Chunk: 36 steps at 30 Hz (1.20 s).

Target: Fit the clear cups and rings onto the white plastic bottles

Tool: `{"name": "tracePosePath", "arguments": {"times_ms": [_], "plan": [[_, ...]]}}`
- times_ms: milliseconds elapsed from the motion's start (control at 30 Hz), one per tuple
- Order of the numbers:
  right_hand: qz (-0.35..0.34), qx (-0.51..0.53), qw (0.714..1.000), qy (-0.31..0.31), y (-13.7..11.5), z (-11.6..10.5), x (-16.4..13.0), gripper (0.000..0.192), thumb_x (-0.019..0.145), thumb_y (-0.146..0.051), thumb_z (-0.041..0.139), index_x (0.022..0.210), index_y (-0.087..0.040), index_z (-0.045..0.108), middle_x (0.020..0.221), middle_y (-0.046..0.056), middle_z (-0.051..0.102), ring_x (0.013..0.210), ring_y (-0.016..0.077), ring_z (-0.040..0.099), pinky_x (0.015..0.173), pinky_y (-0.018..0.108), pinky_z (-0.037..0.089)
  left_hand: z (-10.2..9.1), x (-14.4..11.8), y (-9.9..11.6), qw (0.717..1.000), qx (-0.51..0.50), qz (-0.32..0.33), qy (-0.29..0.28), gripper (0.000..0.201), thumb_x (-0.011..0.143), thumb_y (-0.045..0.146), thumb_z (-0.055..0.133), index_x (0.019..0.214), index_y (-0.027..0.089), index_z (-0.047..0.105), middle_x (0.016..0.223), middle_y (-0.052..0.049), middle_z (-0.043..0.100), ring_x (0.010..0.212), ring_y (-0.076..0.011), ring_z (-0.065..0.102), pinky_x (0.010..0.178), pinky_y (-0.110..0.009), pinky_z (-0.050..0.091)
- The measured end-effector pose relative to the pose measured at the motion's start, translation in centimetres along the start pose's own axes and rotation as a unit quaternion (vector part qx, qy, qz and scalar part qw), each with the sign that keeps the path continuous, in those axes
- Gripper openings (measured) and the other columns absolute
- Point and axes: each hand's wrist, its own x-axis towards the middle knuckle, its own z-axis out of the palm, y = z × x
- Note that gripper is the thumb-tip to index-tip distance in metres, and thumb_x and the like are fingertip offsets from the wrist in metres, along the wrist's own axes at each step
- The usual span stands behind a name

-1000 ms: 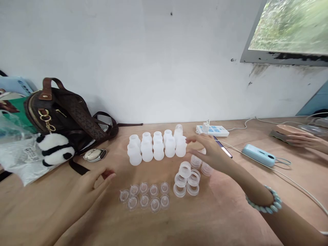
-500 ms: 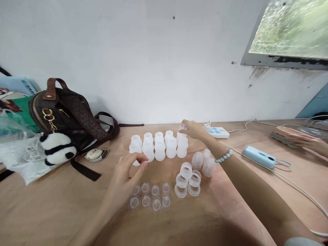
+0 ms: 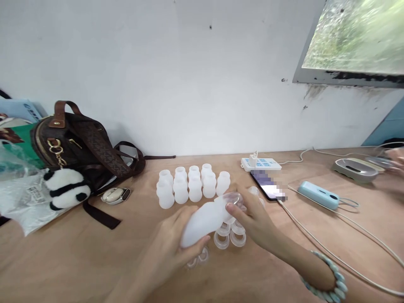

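A frosted white bottle [image 3: 202,223] lies tilted between my two hands over the middle of the table. My left hand [image 3: 170,246] is wrapped around its lower end. At the upper end, my right hand [image 3: 252,212] is closed on the clear domed cap [image 3: 232,199]. Behind them several frosted bottles [image 3: 181,189] stand upright in two rows. Under my hands lie clear rings [image 3: 221,240] and small clear round pieces [image 3: 203,254], most of the latter hidden by my left hand. More clear domes [image 3: 253,190] show partly behind my right hand.
On the left sit a brown backpack [image 3: 75,134], a panda plush [image 3: 67,189] and a computer mouse [image 3: 113,195]. A power strip [image 3: 265,165], a phone [image 3: 267,185], a light-blue device [image 3: 318,195], cables and a grey container [image 3: 356,169] lie right. Another person's hand [image 3: 396,158] shows at the right edge.
My right hand has come back from the far end of the rows with a capped bottle. My left hand has closed around its base. The other person's hand has moved off the grey container.
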Motion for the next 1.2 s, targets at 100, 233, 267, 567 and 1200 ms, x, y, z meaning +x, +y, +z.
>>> {"name": "tracePosePath", "arguments": {"times_ms": [100, 233, 267, 567, 1200], "plan": [[0.039, 0.001, 0.998, -0.052, 1.0, -0.4, -1.0, 0.026, 0.09, -0.041, 0.054, 0.075, -0.021, 0.048, 0.066, -0.003, 0.051, 0.058, 0.0126, 0.047, 0.052, 0.025, 0.035, 0.2, -0.7, 0.4, 0.999, -0.032, -0.014, -0.04, 0.027, 0.084, 0.033, 0.062, 0.109, 0.024, 0.058, 0.094, -0.001, 0.072, 0.076, -0.0199, 0.069, 0.064, -0.027, 0.055], [0.025, 0.017, 0.999, -0.01, -0.1, -1.0, -1.7, 0.032, 0.09, -0.045, 0.054, 0.071, -0.021, 0.049, 0.063, -0.003, 0.046, 0.056, 0.0118, 0.042, 0.049, 0.024, 0.032, 0.0, -0.8, 1.4, 0.996, -0.07, -0.011, -0.046, 0.024, 0.082, 0.035, 0.063, 0.105, 0.027, 0.064, 0.091, 0.0, 0.073, 0.075, -0.0196, 0.068, 0.06, -0.026, 0.054], [0.019, 0.017, 1.0, 0.01, -0.6, -1.3, -1.6, 0.034, 0.089, -0.047, 0.054, 0.068, -0.021, 0.048, 0.061, -0.003, 0.044, 0.054, 0.0116, 0.04, 0.048, 0.024, 0.032, 0.1, -0.6, 1.5, 0.996, -0.088, -0.014, -0.032, 0.025, 0.082, 0.037, 0.063, 0.105, 0.027, 0.065, 0.089, 0.0, 0.073, 0.074, -0.0199, 0.067, 0.059, -0.026, 0.054], [-0.067, -0.14, 0.933, 0.325, -0.4, -9.1, 2.9, 0.02, 0.085, -0.043, 0.057, 0.087, -0.023, 0.06, 0.064, -0.001, 0.051, 0.056, 0.0144, 0.046, 0.052, 0.027, 0.036, 0.1, 0.3, -2.7, 0.922, -0.334, -0.189, -0.045, 0.045, 0.083, 0.055, 0.054, 0.102, 0.017, 0.067, 0.062, -0.002, 0.065, 0.048, -0.0164, 0.056, 0.04, -0.024, 0.043], [0.048, 0.063, 0.994, -0.077, 0.2, -1.1, 1.2, 0.036, 0.089, -0.052, 0.054, 0.103, -0.019, 0.057, 0.063, -0.003, 0.057, 0.054, 0.012, 0.053, 0.049, 0.024, 0.04, 2.1, -0.5, -3.4, 0.928, 0.265, 0.174, 0.194, 0.035, 0.09, 0.031, 0.06, 0.123, 0.018, 0.057, 0.098, -0.009, 0.074, 0.079, -0.0233, 0.071, 0.07, -0.031, 0.056]]}}
